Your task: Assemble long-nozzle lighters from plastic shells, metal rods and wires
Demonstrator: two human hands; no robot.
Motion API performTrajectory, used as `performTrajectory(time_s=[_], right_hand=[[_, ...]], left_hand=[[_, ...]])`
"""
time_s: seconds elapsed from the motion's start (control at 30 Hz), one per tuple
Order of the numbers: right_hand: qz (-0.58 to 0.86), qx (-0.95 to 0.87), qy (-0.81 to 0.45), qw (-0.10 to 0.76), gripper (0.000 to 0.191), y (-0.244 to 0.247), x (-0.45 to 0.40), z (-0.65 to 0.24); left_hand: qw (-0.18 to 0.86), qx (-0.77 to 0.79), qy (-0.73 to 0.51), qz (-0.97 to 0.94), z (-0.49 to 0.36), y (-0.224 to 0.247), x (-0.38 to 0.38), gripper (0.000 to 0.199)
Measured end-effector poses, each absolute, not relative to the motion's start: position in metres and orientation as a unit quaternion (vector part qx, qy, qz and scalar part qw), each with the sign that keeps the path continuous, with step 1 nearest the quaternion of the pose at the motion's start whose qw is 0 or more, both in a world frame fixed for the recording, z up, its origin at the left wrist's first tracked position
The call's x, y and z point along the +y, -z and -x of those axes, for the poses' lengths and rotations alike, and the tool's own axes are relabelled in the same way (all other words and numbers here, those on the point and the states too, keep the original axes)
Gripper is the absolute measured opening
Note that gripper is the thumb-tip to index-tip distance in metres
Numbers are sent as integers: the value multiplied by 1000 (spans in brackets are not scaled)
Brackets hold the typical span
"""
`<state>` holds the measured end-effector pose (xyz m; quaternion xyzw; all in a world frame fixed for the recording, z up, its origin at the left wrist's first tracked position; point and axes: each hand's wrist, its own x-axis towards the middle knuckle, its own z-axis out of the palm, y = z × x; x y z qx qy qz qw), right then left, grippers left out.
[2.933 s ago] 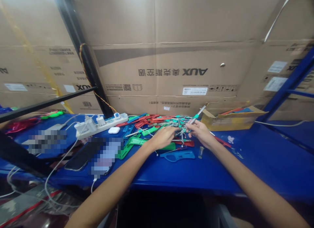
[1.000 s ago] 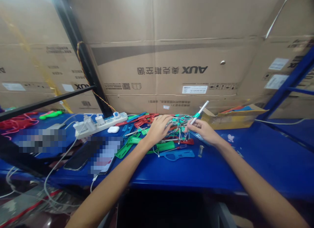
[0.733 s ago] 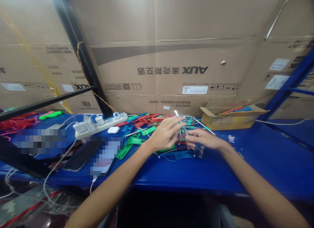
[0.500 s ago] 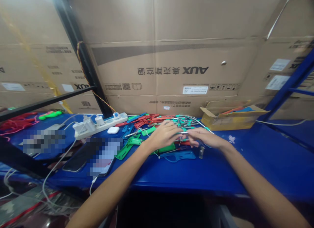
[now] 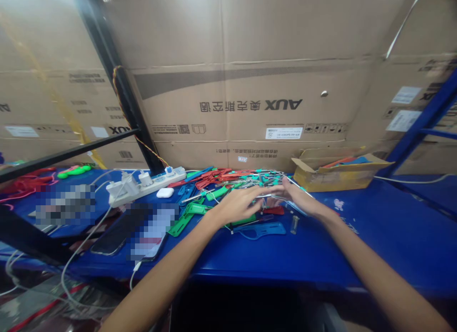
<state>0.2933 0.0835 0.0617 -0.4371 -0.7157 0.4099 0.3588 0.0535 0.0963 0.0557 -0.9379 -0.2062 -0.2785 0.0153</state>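
A thin shiny metal rod runs between my two hands, above a pile of small parts. My left hand closes on its left part, with the fingers bent. On the other end is my right hand, fingers curled over it; its fingertips are partly hidden. Just below them lie a blue plastic handle shell, a red piece and a small clear cylinder. Green handle shells lie left of my left hand. Behind the hands are metal rods with teal ends.
An open cardboard box with coloured pieces stands at the back right of the blue table. On the left are a white power strip, a white earphone case, two phones and loose cables. Large cardboard walls the back.
My left hand has turned flatter and its fingers have stretched toward the right. My right hand's fingers have lifted and now curl over the rod. The view has shifted slightly.
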Motion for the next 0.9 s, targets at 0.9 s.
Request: performTrajectory(time_s=[0.9], right_hand=[[454,-839,-108,279,31,-6,-29,-262]], left_hand=[[-134,-390,334,848,14,-13,-9,28]])
